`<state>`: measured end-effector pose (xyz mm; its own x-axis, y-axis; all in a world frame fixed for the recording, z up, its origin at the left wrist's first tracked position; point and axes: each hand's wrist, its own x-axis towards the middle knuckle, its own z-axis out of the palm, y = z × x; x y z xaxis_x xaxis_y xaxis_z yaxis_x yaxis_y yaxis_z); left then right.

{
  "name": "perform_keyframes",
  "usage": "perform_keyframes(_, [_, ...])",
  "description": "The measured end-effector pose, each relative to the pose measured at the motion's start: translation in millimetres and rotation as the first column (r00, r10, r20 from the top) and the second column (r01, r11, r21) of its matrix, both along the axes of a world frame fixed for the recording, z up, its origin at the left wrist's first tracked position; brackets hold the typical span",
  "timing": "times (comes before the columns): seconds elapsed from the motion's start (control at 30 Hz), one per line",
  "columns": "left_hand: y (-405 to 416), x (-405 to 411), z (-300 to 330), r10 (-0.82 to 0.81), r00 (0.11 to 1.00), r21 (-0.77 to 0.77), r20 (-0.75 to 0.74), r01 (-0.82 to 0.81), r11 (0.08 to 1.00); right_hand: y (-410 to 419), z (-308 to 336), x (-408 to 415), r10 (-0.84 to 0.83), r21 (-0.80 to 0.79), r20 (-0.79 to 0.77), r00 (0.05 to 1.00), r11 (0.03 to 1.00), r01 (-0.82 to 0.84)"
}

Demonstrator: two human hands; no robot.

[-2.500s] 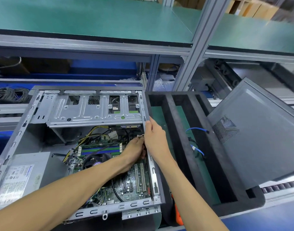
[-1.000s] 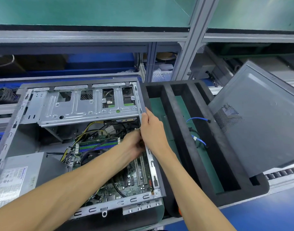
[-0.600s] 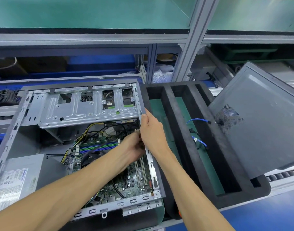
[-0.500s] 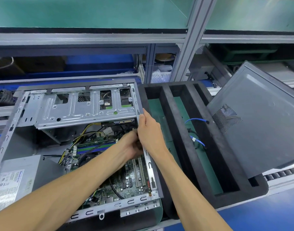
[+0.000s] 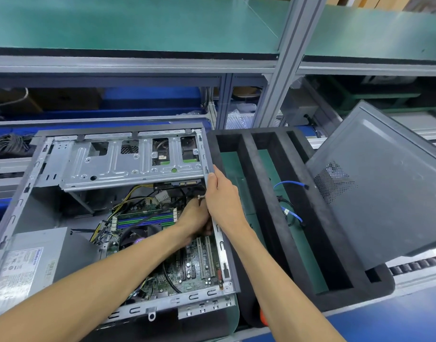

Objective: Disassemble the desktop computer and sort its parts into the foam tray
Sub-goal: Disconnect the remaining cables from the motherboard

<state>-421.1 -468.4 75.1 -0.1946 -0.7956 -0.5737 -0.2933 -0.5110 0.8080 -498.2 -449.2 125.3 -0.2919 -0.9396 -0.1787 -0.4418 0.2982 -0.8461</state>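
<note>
The open desktop case [image 5: 19,203] lies on its side, showing the motherboard [image 5: 187,265], the power supply [image 5: 36,255] and a metal drive cage [image 5: 128,164]. My left hand [image 5: 194,218] reaches inside beside the right wall, its fingers hidden among the black cables. My right hand [image 5: 223,198] grips the case's right edge, fingers curled over the rim next to a small white connector [image 5: 200,197]. To the right sits the black foam tray [image 5: 281,218], with blue cables [image 5: 292,213] in one slot.
The removed grey side panel [image 5: 384,191] leans on the tray's right end. An aluminium frame post [image 5: 283,65] and green shelves rise behind. A coil of dark cables [image 5: 7,144] lies far left. An orange-handled tool [image 5: 262,319] shows below the tray.
Both hands stay at the case's right wall, shifting only slightly. The view has tilted up and down a little; no part has come out of the case.
</note>
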Motion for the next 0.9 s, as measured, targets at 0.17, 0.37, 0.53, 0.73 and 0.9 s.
perform_keyframes(0.17, [-9, -4, 6, 0.119, 0.984, 0.109, -0.132, -0.105, 0.988, -1, 1, -1, 0.0, -0.003, 0.004, 1.0, 1.0, 0.0])
perform_keyframes(0.37, [-15, -6, 5, 0.203, 0.964, 0.126, -0.172, -0.183, 0.975, -3, -2, -2, -0.003, -0.013, -0.004, 1.0, 1.0, 0.003])
perform_keyframes(0.53, [-18, 3, 8, 0.221, 0.96, 0.005, -0.173, -0.224, 0.975, -3, -3, -3, 0.012, -0.025, -0.033, 0.999, 1.0, -0.012])
perform_keyframes(0.73, [-17, 18, 9, 0.062, 0.992, 0.068, -0.114, -0.054, 0.996, -1, 3, 1, 0.01, -0.025, -0.031, 0.999, 1.0, -0.011])
perform_keyframes(0.9, [-22, 46, 14, -0.267, 0.867, -0.206, 0.421, 0.378, 0.903, 0, 4, 3, -0.001, -0.016, -0.026, 1.0, 1.0, 0.001])
